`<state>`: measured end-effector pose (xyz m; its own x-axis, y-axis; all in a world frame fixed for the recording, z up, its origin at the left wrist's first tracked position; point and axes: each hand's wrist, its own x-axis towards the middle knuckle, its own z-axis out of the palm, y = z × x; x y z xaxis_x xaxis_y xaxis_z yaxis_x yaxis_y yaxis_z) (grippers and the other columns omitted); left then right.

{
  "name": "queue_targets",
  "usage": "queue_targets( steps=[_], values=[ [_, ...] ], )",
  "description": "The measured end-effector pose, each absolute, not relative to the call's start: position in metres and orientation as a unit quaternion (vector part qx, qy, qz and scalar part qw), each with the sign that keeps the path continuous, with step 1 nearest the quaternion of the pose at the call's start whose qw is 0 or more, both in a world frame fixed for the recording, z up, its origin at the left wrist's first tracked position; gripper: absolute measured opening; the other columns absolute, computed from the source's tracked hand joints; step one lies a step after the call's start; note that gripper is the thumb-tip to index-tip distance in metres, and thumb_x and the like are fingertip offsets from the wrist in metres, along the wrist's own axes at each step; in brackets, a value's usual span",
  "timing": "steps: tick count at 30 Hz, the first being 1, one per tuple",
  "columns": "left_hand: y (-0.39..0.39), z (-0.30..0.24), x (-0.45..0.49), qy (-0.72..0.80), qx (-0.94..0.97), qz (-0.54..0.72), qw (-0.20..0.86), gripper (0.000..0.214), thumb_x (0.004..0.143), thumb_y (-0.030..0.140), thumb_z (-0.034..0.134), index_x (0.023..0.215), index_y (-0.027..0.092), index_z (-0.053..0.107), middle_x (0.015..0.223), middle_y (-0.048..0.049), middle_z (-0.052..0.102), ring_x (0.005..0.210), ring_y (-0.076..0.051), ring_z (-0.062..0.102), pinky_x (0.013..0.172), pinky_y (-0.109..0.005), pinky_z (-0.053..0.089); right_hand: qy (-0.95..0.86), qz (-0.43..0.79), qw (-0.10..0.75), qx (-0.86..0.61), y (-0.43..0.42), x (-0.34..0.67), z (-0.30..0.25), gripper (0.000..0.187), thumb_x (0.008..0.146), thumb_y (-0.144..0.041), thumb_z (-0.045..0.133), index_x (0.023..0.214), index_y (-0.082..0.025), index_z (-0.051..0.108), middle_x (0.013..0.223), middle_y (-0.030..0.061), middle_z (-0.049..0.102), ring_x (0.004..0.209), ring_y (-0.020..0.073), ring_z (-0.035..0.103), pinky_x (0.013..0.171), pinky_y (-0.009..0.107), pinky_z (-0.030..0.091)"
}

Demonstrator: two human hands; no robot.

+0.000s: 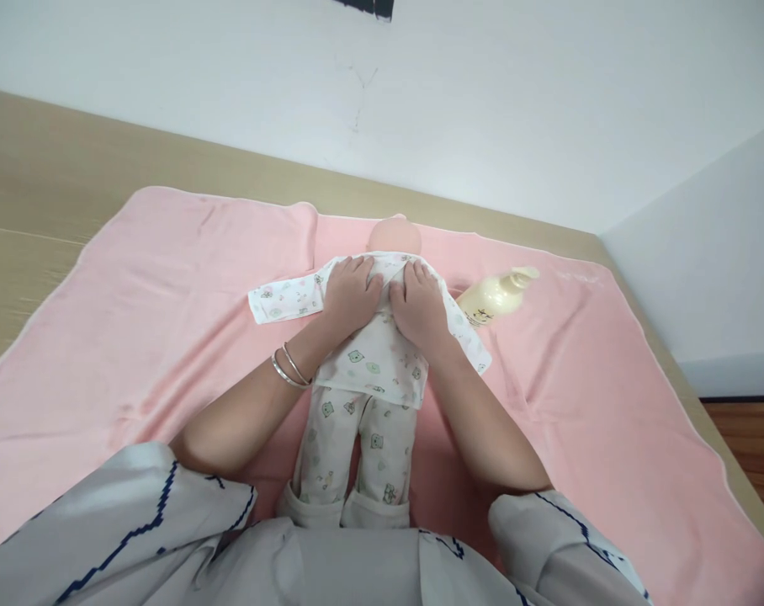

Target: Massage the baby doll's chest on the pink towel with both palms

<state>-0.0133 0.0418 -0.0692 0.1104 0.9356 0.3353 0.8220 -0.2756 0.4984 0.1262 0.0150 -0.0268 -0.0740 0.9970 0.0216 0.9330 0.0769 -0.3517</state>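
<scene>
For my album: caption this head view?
Left hand and right hand press a baby doll's white printed top on pink towel.

A doll (369, 370) is laid on a towel (135, 337) spread over the bed (34, 168), head toward the wall (483, 101). Both hands are placed side by side on its chest, left hand (352, 295), right hand (420, 307). A bottle (492, 299) is laid right of the doll.

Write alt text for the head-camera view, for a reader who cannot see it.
A person's left hand and right hand rest side by side on the torso of a baby doll in printed pyjamas, lying on a pink towel. A cream pump bottle lies beside it.
</scene>
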Motion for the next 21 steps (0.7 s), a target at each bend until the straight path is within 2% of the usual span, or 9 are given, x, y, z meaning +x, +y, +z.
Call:
queue_targets(
  steps=[3,12,16,21],
  values=[
    [0.042,-0.072,-0.012,0.594,0.734,0.313,0.105,0.045,0.105,0.030,0.035,0.133,0.015,0.067,0.142,-0.0158,0.071,0.133,-0.031,0.062,0.123,-0.051,0.044,-0.723,0.110,0.156,-0.664,0.021,0.130,-0.038,0.067,0.107,-0.034,0.030,0.163,0.001,0.040,0.173,0.0231,0.038,0.165,0.0353,0.033,0.135,0.056,0.026],
    [0.044,-0.076,-0.013,0.590,0.737,0.316,0.094,0.043,0.104,0.029,0.037,0.132,0.017,0.068,0.141,-0.0138,0.072,0.134,-0.031,0.063,0.124,-0.052,0.043,-0.729,0.098,0.160,-0.659,0.020,0.130,-0.042,0.067,0.106,-0.035,0.030,0.162,0.001,0.042,0.172,0.0236,0.040,0.163,0.0359,0.036,0.134,0.056,0.028],
    [0.044,-0.076,-0.013,0.589,0.741,0.310,0.088,0.043,0.105,0.029,0.036,0.133,0.017,0.067,0.141,-0.0143,0.072,0.134,-0.031,0.063,0.124,-0.052,0.043,-0.729,0.097,0.146,-0.662,0.021,0.131,-0.042,0.067,0.107,-0.035,0.030,0.162,0.002,0.040,0.172,0.0241,0.040,0.163,0.0355,0.035,0.135,0.053,0.027],
    [0.042,-0.065,-0.015,0.588,0.750,0.281,0.108,0.046,0.106,0.028,0.034,0.133,0.012,0.067,0.142,-0.0184,0.070,0.134,-0.032,0.061,0.124,-0.053,0.043,-0.728,0.110,0.160,-0.657,0.022,0.132,-0.042,0.066,0.106,-0.036,0.032,0.162,-0.003,0.042,0.173,0.0221,0.039,0.164,0.0350,0.034,0.135,0.058,0.026]
  ],
)
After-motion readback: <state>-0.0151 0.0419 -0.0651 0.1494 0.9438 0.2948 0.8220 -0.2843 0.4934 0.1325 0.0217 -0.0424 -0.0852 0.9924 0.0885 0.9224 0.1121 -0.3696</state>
